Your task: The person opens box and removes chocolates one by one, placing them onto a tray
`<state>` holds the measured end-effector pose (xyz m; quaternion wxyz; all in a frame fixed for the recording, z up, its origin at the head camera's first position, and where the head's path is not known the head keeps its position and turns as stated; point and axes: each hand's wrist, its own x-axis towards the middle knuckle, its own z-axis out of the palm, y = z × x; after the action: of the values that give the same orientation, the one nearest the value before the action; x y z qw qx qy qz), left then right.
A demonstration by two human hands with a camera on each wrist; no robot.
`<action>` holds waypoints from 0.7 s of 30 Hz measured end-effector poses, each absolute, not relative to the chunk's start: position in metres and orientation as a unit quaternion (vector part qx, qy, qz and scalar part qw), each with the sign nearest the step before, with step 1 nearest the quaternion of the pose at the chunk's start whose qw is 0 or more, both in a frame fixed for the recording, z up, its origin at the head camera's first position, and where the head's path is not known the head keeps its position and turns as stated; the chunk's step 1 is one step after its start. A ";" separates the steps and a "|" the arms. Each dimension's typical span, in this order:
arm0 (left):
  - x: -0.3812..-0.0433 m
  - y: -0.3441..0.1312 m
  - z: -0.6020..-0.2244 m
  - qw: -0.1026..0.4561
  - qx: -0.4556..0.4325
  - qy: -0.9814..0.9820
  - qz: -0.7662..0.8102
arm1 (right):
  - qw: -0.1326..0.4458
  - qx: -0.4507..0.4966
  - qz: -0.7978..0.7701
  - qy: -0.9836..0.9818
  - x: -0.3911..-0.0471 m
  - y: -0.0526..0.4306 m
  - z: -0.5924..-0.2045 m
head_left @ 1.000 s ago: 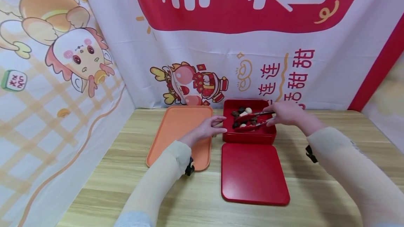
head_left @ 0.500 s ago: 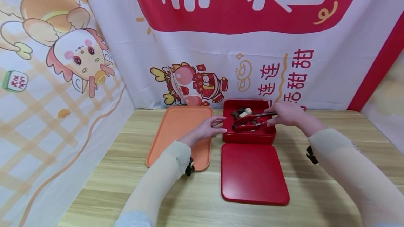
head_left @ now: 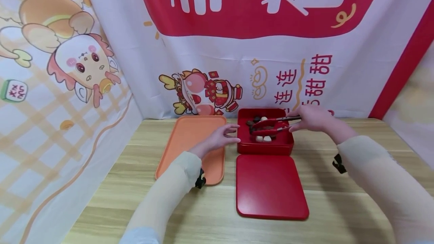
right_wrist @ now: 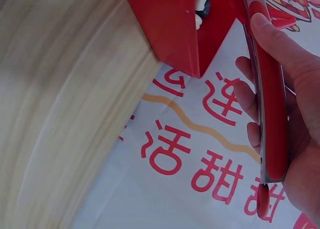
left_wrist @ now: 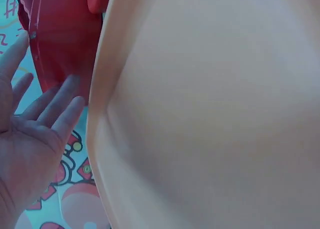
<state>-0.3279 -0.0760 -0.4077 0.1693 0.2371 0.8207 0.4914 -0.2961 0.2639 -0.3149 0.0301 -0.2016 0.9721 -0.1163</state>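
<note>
Over the box point(head_left: 264, 149), tongs point(head_left: 266, 131) short of left wall point(head_left: 240, 118)

Head view: R hand point(head_left: 315, 118) hides handle end of tongs point(head_left: 268, 122). Dark/white pcs point(head_left: 267, 138) beyond grip part-hid., too sm. to ID. Tray point(head_left: 191, 138) beneath L hand point(head_left: 221, 138) partly covered.

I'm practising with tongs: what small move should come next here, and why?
Probably squeeze the tongs gently with the right hand, since their tips stand apart among the dark and white pieces in the open red box.
</note>
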 end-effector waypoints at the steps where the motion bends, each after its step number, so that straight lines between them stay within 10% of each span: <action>1: -0.327 -0.080 -0.405 0.165 0.241 0.822 0.488 | 0.030 -0.202 -0.118 0.972 -0.296 0.264 -0.314; 21: -0.314 -0.247 -0.395 0.055 0.192 0.922 0.332 | -0.006 -0.227 -0.125 0.966 -0.291 0.263 -0.295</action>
<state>-0.3141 -0.2472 -0.3952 0.0550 0.1916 0.9220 0.3320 -0.2910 0.2631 -0.2953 -0.0062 -0.2274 0.9657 -0.1253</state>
